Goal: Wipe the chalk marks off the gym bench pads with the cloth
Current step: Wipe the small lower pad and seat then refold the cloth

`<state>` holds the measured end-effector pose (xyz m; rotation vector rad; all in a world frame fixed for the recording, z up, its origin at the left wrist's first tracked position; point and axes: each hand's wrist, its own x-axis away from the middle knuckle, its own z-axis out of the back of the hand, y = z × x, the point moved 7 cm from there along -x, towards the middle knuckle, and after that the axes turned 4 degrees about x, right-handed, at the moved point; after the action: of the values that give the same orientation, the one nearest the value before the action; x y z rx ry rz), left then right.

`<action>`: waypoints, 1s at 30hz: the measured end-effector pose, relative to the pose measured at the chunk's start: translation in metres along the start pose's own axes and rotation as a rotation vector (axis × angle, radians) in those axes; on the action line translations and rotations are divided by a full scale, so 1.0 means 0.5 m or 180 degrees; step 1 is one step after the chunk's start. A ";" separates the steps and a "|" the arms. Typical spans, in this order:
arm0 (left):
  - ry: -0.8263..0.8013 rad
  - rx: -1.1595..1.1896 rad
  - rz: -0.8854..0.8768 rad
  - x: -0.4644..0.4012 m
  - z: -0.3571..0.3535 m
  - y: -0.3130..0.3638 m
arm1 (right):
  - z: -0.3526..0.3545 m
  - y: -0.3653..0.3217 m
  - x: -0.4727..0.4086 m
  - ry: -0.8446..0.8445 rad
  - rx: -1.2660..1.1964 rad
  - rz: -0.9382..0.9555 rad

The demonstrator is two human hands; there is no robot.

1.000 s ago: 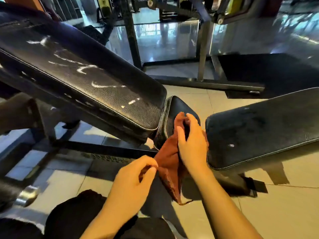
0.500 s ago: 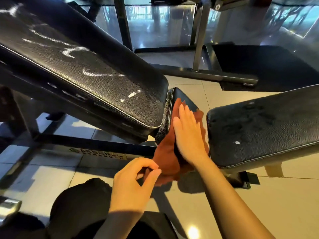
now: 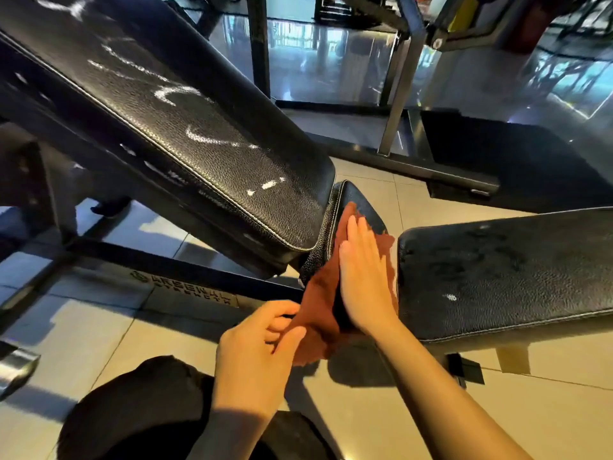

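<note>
Wiping the small pad
Right hand (image 3: pixel 365 277) flat, fingers together on the cloth (image 3: pixel 318 293); left hand (image 3: pixel 255 346) pinches its corner; press hard, rub slowly

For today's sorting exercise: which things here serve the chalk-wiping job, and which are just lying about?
Job:
cloth
inclined back pad, chalk-marked
small seat pad
flat pad
left hand, pinching cloth
right hand, pressing cloth flat

Lying about:
black floor mat
rack frame
</note>
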<state>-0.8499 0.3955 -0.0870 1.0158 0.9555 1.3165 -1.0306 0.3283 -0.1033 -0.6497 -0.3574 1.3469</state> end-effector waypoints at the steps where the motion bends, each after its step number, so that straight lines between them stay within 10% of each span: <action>1: 0.0049 -0.0015 0.0145 0.009 0.006 -0.020 | 0.003 -0.010 0.044 -0.0037 -0.0170 0.0136; 30: -0.0004 0.0170 -0.0128 -0.018 -0.060 0.027 | 0.017 0.026 -0.063 -0.0219 -0.0366 0.0175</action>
<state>-0.8830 0.3878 -0.0833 1.0328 1.0099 1.2628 -1.0524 0.3010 -0.1007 -0.7140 -0.4781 1.4112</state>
